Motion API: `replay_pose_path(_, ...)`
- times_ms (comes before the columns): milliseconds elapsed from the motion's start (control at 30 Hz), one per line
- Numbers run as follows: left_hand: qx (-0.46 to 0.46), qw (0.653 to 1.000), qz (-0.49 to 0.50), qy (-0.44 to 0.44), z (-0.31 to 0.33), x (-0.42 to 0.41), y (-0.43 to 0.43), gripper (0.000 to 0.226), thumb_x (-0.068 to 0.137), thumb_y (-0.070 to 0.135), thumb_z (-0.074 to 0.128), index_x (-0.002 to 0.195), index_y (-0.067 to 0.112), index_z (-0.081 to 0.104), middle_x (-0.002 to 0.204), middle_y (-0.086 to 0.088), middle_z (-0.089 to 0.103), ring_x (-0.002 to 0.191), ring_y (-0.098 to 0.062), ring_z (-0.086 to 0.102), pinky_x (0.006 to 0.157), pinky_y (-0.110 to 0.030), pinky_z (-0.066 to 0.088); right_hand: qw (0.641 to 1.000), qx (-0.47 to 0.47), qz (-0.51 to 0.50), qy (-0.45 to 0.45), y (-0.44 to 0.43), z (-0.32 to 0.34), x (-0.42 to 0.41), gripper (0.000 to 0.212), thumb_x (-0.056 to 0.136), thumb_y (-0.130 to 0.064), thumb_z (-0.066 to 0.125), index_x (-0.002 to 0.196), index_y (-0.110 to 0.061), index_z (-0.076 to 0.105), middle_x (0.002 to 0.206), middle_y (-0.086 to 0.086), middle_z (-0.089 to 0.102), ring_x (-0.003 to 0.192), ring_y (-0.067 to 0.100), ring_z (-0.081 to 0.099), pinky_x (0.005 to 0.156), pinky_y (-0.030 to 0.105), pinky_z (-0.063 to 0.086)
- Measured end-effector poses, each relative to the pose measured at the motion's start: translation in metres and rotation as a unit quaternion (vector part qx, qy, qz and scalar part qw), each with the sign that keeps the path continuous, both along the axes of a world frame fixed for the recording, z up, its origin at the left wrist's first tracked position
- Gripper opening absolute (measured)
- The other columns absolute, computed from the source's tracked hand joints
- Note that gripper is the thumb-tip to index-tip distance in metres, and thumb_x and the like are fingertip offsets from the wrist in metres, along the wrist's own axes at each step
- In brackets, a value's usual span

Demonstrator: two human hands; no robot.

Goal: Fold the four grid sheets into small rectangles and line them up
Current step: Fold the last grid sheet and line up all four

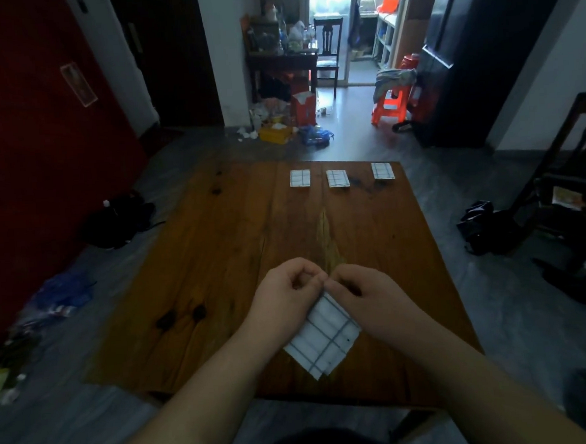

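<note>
Three folded rectangles (342, 177) already lie in a row at the upper middle of the surface (218, 260), while my two hands, the left hand (285, 291) and the right hand (364, 293), pinch the top corner of the fourth grid sheet (323, 340), only partly folded.

Three folded sheets (334, 178) in a row along table's (218, 260) far edge.

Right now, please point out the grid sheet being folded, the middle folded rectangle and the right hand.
grid sheet (322, 336): head view, its flat white middle.
middle folded rectangle (337, 178): head view, its centre.
right hand (366, 292): head view, the back of the hand.
</note>
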State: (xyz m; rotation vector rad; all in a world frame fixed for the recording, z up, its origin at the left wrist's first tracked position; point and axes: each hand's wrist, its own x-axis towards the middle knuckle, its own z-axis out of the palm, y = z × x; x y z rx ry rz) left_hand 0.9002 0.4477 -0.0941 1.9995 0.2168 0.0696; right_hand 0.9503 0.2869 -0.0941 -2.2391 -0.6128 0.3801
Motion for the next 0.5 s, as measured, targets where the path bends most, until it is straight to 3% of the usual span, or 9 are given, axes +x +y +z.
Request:
replay_pose_path(100, 0.017, 0.999, -0.036, 0.033, -0.007, 0.002, 0.003, 0.019, 0.101, 0.038, 0.053, 0.095, 0.025, 0.065, 0.089, 0.005, 0.068, 0.079, -0.006, 0.065, 0.064, -0.024, 0.050, 1.000, 0.011, -0.007, -0.017, 0.002, -0.003, 0.003, 0.024, 0.102, -0.036, 0.050, 0.080, -0.034, 0.056, 0.082, -0.008, 0.060, 0.075, 0.005, 0.058, 0.064, 0.019, 0.043)
replay_pose_path(200, 0.021, 0.997, -0.062, 0.029, -0.018, -0.002, 0.004, 0.029, 0.104, 0.035, 0.049, 0.088, 0.019, 0.067, 0.079, 0.004, 0.067, 0.069, -0.003, 0.062, 0.063, -0.025, 0.049, 0.999, 0.031, -0.016, -0.020, 0.000, -0.011, 0.007, 0.025, 0.103, -0.032, 0.050, 0.079, -0.032, 0.056, 0.081, -0.007, 0.060, 0.075, 0.005, 0.056, 0.065, 0.019, 0.040)
replay_pose_path(333, -0.032, 0.998, -0.034, 0.038, -0.036, -0.014, 0.010, 0.026, 0.104, 0.028, 0.051, 0.091, 0.016, 0.071, 0.082, 0.002, 0.071, 0.075, -0.011, 0.066, 0.066, -0.028, 0.052, 0.996, 0.077, -0.044, 0.011, -0.004, -0.020, 0.015, 0.025, 0.103, -0.029, 0.050, 0.080, -0.029, 0.060, 0.081, -0.008, 0.061, 0.073, 0.002, 0.057, 0.064, 0.017, 0.040)
replay_pose_path(400, -0.054, 0.998, -0.009, 0.038, -0.045, -0.024, 0.016, 0.025, 0.104, 0.024, 0.053, 0.093, 0.014, 0.073, 0.083, -0.005, 0.073, 0.076, -0.016, 0.067, 0.068, -0.031, 0.054, 0.991, 0.111, -0.058, 0.041, -0.004, -0.022, 0.020, 0.026, 0.103, -0.027, 0.050, 0.080, -0.027, 0.061, 0.082, -0.006, 0.061, 0.075, 0.006, 0.057, 0.067, 0.022, 0.042)
replay_pose_path(500, -0.089, 0.994, 0.026, 0.049, -0.058, -0.042, 0.023, 0.023, 0.103, 0.019, 0.055, 0.093, 0.010, 0.074, 0.082, -0.006, 0.075, 0.075, -0.013, 0.067, 0.068, -0.025, 0.053, 0.992, 0.111, -0.035, 0.055, 0.001, -0.033, 0.023, 0.026, 0.103, -0.028, 0.051, 0.080, -0.024, 0.063, 0.080, -0.006, 0.062, 0.075, 0.010, 0.057, 0.067, 0.027, 0.043)
